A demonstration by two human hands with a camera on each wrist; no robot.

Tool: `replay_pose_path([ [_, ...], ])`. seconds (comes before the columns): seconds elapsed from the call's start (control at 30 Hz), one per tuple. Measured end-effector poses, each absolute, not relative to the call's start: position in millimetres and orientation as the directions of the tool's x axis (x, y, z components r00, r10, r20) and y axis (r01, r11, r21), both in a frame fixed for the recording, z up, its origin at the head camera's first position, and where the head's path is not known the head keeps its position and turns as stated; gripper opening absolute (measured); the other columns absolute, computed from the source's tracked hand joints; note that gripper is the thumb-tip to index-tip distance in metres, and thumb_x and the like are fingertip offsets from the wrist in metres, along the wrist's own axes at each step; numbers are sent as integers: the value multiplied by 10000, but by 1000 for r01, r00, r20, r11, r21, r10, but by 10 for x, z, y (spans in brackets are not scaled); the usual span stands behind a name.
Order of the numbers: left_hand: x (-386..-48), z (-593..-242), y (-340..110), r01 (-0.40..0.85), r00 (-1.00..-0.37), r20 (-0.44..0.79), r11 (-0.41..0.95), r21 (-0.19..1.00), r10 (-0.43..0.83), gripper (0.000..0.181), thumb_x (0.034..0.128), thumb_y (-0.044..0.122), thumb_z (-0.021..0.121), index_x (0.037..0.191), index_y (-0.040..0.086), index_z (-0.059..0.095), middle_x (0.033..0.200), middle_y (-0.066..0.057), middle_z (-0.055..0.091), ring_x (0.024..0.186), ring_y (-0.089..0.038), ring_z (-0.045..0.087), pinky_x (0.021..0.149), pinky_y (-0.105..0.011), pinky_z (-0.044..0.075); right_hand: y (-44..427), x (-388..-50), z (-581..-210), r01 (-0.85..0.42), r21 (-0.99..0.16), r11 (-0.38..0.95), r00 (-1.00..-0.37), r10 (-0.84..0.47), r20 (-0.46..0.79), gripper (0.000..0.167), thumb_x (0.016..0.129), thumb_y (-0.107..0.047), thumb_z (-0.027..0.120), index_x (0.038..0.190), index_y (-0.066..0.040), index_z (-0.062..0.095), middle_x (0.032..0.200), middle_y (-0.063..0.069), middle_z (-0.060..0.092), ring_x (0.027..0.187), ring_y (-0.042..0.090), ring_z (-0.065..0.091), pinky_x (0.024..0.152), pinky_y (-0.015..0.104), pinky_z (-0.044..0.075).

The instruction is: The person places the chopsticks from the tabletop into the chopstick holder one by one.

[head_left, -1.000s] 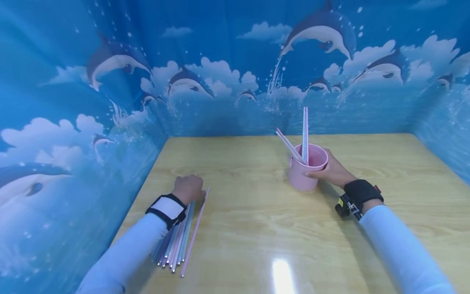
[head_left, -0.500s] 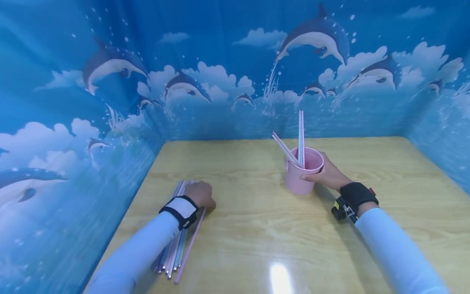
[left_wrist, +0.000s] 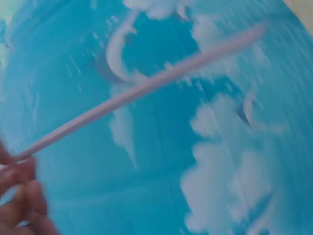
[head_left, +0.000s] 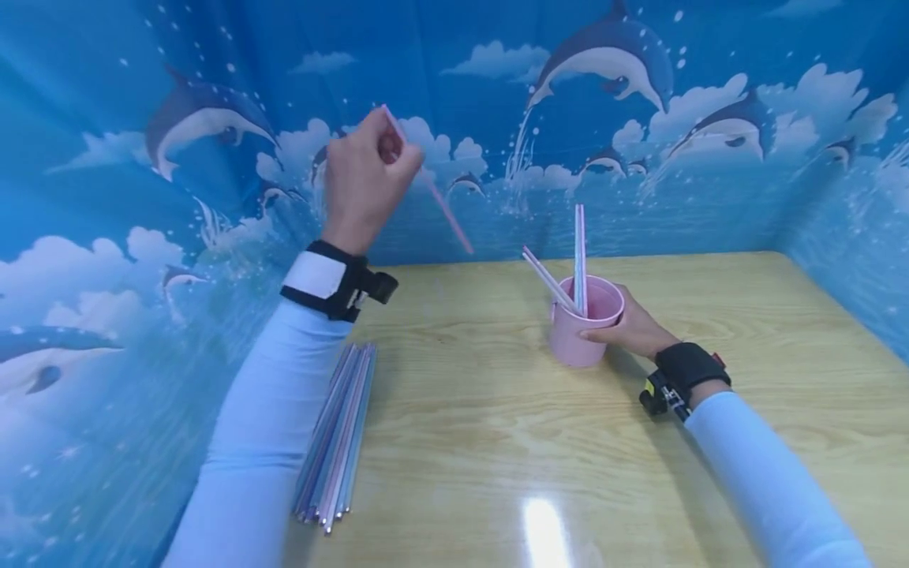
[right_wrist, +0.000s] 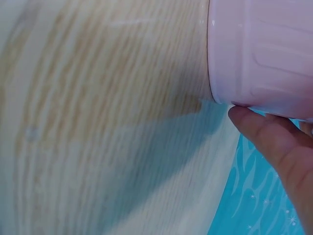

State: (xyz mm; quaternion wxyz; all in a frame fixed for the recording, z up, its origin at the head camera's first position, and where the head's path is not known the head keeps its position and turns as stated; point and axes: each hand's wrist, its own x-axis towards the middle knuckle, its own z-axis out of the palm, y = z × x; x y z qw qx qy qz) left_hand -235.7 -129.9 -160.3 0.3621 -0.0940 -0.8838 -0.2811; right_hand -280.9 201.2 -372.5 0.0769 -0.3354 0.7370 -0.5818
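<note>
I logged: pink cylindrical cup, gripped by right hand, slim pastel sticks already inside; left of cup, left hand pinched slender pink stick aloft, glossy pastel-stick bundle seemingly remained.

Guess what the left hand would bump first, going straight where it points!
Probably the blue dolphin backdrop. The left hand pinches a pink stick, and nothing else shows in between, though how far away the backdrop is looks unclear.
</note>
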Motion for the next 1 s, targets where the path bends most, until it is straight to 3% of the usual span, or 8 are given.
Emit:
replay_pose_path([
  [0.07,-2370,-1536,-1144,523,-553,832,763,378,-33,149,775,222,485,800,83,533,688,-20,565,596,-99,496,525,-204,359,2021,-2812,-3705,-415,-906,90,-755,-589,287,677,650,68,652,1250,-1,347,1181,177,473,1080,275,458,886,352,384],
  [0.13,-2406,-1537,-998,646,-444,896,685,337,-21,132,767,183,500,788,55,528,690,-33,579,599,-81,523,547,-186,385,2029,-2816,-3702,-420,-904,84,-755,-585,296,673,646,78,649,1245,11,349,1177,187,473,1074,276,462,883,347,388],
  [0.23,-2492,-1621,-807,724,-427,904,590,357,-24,111,764,161,509,786,52,519,693,-32,583,591,-65,525,559,-175,400,2023,-2811,-3701,-410,-907,95,-771,-567,289,684,628,85,660,1236,23,353,1166,196,478,1066,290,464,893,346,379],
  [0.37,-2582,-1821,-589,685,-523,851,621,381,54,107,773,211,508,785,106,522,679,27,580,577,-25,496,501,-159,362,2007,-2785,-3707,-423,-901,95,-765,-570,300,692,620,106,651,1236,41,344,1165,206,474,1071,286,460,907,366,362],
  [0.5,-2613,-2026,-438,646,-579,801,686,335,153,112,769,255,504,770,146,528,629,54,559,540,-28,471,433,-182,309,1981,-2735,-3668,-443,-892,85,-748,-583,316,681,626,111,639,1235,50,341,1166,222,469,1075,289,459,912,404,349],
  [0.77,-2635,-2252,-273,626,-683,682,692,361,262,105,765,272,514,773,168,511,649,64,548,567,-30,470,470,-164,349,2004,-2819,-3758,-464,-879,110,-746,-583,321,688,630,74,655,1239,41,339,1157,190,490,1059,248,481,899,377,363],
  [1.0,-2696,-2387,-209,473,-859,426,759,447,285,133,776,338,508,793,208,531,702,80,564,578,-67,485,493,-181,379,2022,-2853,-3807,-455,-885,102,-755,-571,322,689,630,52,670,1240,13,353,1156,171,495,1054,240,484,900,352,367],
])
